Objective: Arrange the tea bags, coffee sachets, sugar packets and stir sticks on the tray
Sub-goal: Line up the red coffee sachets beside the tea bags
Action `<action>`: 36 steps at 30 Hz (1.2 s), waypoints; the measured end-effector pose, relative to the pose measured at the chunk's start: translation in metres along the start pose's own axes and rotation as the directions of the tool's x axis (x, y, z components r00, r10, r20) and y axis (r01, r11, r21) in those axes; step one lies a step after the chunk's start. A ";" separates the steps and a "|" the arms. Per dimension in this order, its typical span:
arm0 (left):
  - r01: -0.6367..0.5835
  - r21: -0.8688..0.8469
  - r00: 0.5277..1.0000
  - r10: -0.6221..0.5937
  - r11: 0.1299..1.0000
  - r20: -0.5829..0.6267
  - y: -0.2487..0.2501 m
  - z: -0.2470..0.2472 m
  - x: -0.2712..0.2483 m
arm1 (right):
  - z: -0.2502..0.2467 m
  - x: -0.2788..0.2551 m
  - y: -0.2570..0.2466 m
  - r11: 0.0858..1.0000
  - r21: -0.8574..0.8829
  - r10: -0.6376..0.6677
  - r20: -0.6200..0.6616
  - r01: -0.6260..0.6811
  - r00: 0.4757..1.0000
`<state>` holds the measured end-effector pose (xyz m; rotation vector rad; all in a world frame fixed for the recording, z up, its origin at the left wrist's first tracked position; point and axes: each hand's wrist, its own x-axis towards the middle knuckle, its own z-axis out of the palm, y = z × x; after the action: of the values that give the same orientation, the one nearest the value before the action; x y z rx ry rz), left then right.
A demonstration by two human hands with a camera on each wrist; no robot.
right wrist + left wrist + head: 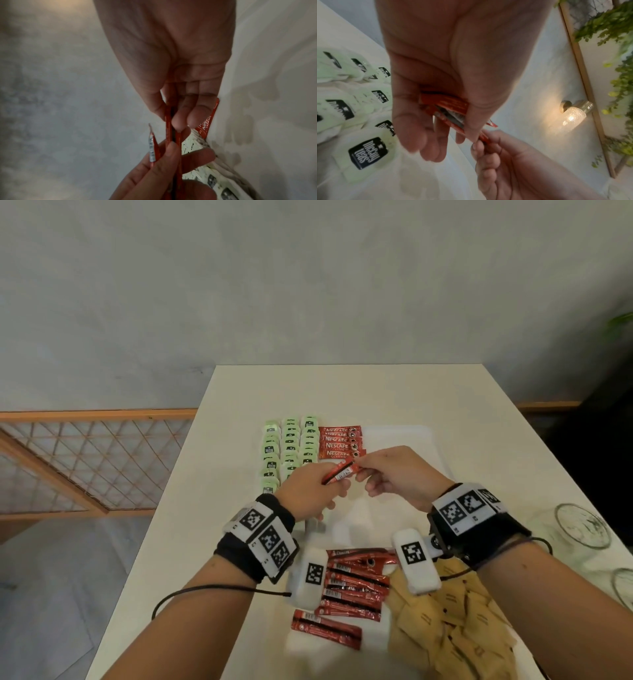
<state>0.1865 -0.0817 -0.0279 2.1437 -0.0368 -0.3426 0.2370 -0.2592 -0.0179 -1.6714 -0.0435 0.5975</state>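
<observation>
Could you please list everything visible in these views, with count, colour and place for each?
Tea bags: many, pale green, three columns at tray's left.
Laid coffee sachets: about five, red, beside the tea bags.
Held coffee sachets: a few, red, between both hands.
Loose coffee sachets: several, red, near table edge.
Sugar packets: pile, tan, near right.
Tray: one, white.
Table: one, white.
Glasses: two, clear, right edge.
Left hand: grips sachets.
Right hand: pinches sachets.
</observation>
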 end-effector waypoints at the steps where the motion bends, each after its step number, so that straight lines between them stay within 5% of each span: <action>1: 0.023 -0.105 1.000 -0.024 0.994 -0.006 0.001 0.000 -0.003 | -0.002 -0.003 0.001 1.000 -0.002 -0.011 0.003 0.011 1.000; 5: 0.104 -0.424 0.972 -0.182 0.900 -0.148 -0.003 -0.007 -0.010 | -0.011 -0.012 0.005 0.996 -0.021 -0.088 -0.021 0.087 0.996; 10: 0.128 -0.447 0.955 -0.231 0.885 -0.184 -0.013 -0.009 -0.014 | -0.014 -0.017 0.006 0.986 -0.018 -0.164 -0.035 0.164 0.986; 21: -0.062 -0.096 0.967 0.036 0.993 -0.252 -0.005 0.002 -0.006 | 0.001 -0.006 0.001 0.972 -0.208 -0.091 0.095 0.109 0.991; 29: 0.023 -0.187 0.968 -0.069 0.982 -0.242 -0.014 -0.008 0.013 | -0.021 0.021 0.020 0.995 -0.093 -0.031 -0.045 0.026 0.999; 36: 0.185 -0.312 0.925 -0.272 0.932 -0.264 -0.012 -0.028 0.030 | -0.037 0.063 0.051 0.934 -0.319 0.091 -0.233 -0.164 0.968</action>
<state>0.2212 -0.0571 -0.0295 1.8947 0.4228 -0.1378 0.2914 -0.2810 -0.0856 -2.0770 0.1289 0.5231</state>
